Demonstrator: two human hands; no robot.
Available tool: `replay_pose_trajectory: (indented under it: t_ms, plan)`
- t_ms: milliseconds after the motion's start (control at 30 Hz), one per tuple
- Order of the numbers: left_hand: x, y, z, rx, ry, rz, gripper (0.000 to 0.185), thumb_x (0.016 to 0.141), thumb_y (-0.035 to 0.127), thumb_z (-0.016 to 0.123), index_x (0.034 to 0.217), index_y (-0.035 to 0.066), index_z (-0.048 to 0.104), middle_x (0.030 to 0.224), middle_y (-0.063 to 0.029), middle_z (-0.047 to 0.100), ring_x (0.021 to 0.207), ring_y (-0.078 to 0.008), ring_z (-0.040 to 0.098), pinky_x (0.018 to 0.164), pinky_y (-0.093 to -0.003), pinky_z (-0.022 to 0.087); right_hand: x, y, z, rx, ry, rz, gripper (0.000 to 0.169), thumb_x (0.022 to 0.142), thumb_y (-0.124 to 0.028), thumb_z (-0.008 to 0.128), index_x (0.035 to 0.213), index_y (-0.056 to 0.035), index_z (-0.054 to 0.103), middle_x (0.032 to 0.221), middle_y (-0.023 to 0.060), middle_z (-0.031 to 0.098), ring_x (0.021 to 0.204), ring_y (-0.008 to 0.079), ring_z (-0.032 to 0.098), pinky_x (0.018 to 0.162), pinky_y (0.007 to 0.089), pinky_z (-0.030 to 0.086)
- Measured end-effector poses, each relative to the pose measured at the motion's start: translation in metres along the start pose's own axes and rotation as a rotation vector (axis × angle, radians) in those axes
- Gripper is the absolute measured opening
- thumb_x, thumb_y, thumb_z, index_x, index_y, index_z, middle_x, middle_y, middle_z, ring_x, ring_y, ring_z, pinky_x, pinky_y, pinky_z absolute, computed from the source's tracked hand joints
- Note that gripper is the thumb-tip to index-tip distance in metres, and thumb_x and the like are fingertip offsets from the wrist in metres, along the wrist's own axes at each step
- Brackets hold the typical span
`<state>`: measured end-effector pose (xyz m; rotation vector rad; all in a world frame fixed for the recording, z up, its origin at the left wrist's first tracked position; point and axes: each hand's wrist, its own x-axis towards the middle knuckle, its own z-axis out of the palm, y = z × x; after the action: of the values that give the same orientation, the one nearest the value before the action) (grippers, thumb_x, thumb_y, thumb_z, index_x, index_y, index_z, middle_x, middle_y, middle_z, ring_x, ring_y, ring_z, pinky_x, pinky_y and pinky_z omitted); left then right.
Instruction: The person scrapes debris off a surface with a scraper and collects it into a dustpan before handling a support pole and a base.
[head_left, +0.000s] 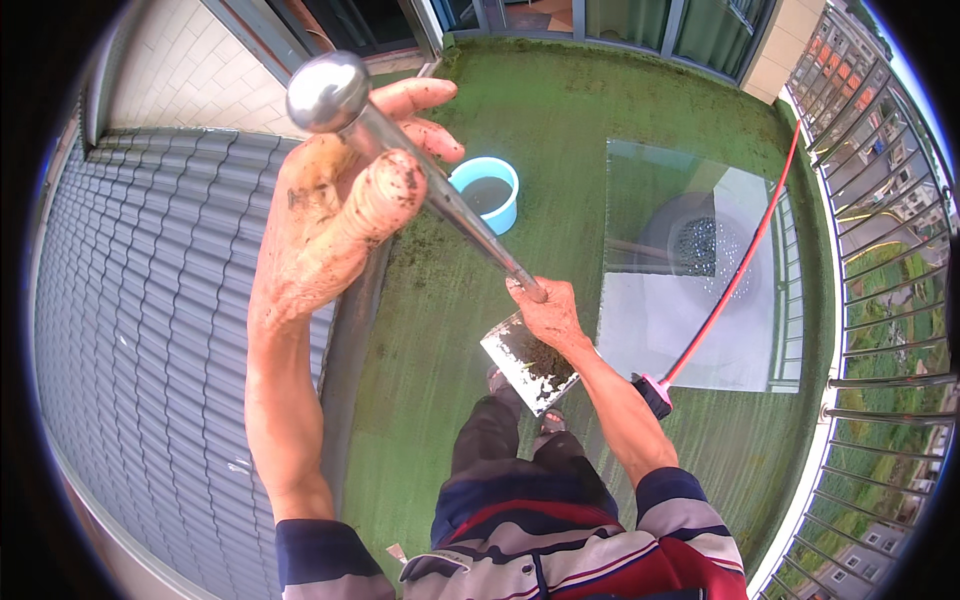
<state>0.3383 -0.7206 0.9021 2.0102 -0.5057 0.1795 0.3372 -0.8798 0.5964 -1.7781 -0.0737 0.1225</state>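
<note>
My left hand (330, 217), smudged with dark dirt, holds the upper end of a shiny metal pole (480, 235) between thumb and fingers. A round metal ball knob (328, 91) caps that end, close to the camera. Further down, my right hand (551, 311) is wrapped around the pole. Just beyond it, above my feet, is a white dustpan-like scoop (517, 367) with dark soil and debris on its worn face. The join between pole and scoop is hidden behind my right hand.
A light blue basin (506, 217) of murky water stands on the green mossy floor (450, 450). At right, a brush with a red handle (739, 277) leans across a reflective glass panel (675, 322) towards the metal railing (892, 300). Grey roof tiles (180, 300) slope along the left.
</note>
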Motion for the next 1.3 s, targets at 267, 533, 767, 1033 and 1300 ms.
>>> replay_pose_trajectory:
  t_ms: [267, 533, 767, 1033, 1300]
  plan:
    - [-0.083, -0.247, -0.028, -0.282, 0.149, -0.760, 0.038, 0.091, 0.028, 0.061, 0.114, -0.001, 0.057, 0.084, -0.0062, 0.064, 0.072, -0.0105, 0.059, 0.063, -0.0245, 0.047, 0.078, 0.002, -0.093, 0.217, 0.532, 0.113, 0.049, 0.085, -0.021, 0.069, 0.053, -0.0148, 0.032, 0.052, -0.0089, 0.033, 0.048, 0.0037, 0.028, 0.043, 0.0256, 0.022]
    - [-0.268, -0.466, 0.011, -0.337, 0.368, -1.548, 0.020, 0.086, 0.014, 0.058, 0.071, 0.001, 0.058, 0.059, -0.0048, 0.054, 0.045, -0.0123, 0.051, 0.035, -0.0272, 0.036, 0.152, -0.022, -0.150, 0.382, 0.859, 0.021, 0.032, 0.082, -0.004, 0.066, 0.063, -0.0127, 0.042, 0.054, -0.0057, 0.037, 0.042, 0.0042, 0.027, 0.040, 0.0234, 0.023]
    - [-0.201, -0.539, -0.003, -0.452, 0.380, -1.532, 0.020, 0.087, 0.016, 0.058, 0.073, 0.002, 0.054, 0.062, -0.0085, 0.058, 0.044, -0.0150, 0.053, 0.037, -0.0290, 0.044, 0.232, -0.022, -0.195, 0.281, 1.014, -0.017, 0.015, 0.085, -0.011, 0.064, 0.074, -0.0051, 0.054, 0.053, -0.0050, 0.036, 0.043, 0.0048, 0.029, 0.042, 0.0229, 0.025]
    - [-0.070, -0.595, 0.002, -0.462, 0.422, -1.363, 0.021, 0.087, 0.018, 0.059, 0.078, 0.000, 0.059, 0.064, -0.0097, 0.059, 0.046, -0.0163, 0.055, 0.040, -0.0293, 0.046, 0.346, -0.007, -0.229, 0.234, 1.088, 0.041, 0.018, 0.083, -0.010, 0.064, 0.071, -0.0058, 0.052, 0.052, -0.0046, 0.035, 0.043, 0.0056, 0.030, 0.042, 0.0231, 0.026]
    - [0.039, -0.622, 0.037, -0.360, 0.338, -1.636, 0.023, 0.085, 0.019, 0.055, 0.074, 0.000, 0.060, 0.065, -0.0109, 0.060, 0.049, -0.0193, 0.058, 0.042, -0.0315, 0.048, 0.473, 0.005, -0.252, 0.278, 1.008, 0.170, 0.035, 0.083, -0.011, 0.063, 0.060, -0.0144, 0.037, 0.050, -0.0045, 0.030, 0.042, 0.0065, 0.027, 0.042, 0.0243, 0.021]
